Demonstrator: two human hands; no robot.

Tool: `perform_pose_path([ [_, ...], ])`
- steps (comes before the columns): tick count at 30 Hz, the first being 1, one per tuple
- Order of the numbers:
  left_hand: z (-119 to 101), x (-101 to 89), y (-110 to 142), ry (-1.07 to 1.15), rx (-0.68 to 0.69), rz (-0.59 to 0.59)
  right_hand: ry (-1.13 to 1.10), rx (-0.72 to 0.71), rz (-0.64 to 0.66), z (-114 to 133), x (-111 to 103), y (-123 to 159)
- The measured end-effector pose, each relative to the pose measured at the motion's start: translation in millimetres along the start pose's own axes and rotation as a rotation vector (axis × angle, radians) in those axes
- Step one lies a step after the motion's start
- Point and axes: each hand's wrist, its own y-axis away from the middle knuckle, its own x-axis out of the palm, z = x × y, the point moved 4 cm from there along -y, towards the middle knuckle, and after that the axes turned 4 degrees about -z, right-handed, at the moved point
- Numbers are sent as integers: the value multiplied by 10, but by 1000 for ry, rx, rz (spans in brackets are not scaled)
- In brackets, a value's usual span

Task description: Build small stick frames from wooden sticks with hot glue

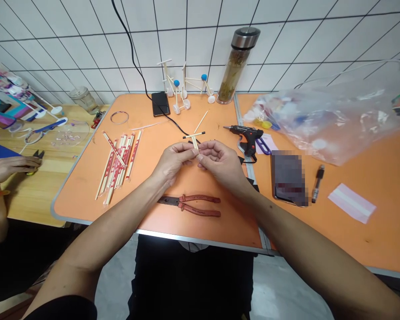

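Note:
Both hands meet over the middle of the orange table. My left hand (177,159) pinches the lower end of a small frame of pale wooden sticks (194,141) between thumb and fingers. My right hand (221,162) is closed on the same stick frame from the other side, fingertips near those of the left. A crossbar with dark ends lies across the frame's top, and a thin stick slants up behind it. The lower part of the frame is hidden by my fingers. Red-handled pliers (200,206) lie on the table just below my hands.
Paper-wrapped chopsticks (115,166) lie left. A black glue gun (248,135), phone (288,178), marker (318,183) and plastic bag (333,118) are right. Wheeled stick models (176,95) and a tea bottle (235,66) stand behind. Another person's hand (18,168) is far left.

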Motion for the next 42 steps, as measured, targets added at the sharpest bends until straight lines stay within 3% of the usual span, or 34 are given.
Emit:
perform_pose_path([
  [10, -87, 59, 45, 45, 47, -43, 14, 35, 20, -11, -9, 9],
  [23, -92, 27, 26, 131, 0, -94, 105, 3, 98, -3, 5, 43],
  [42, -86, 66, 47, 53, 73, -100, 112, 84, 95, -31, 64, 75],
])
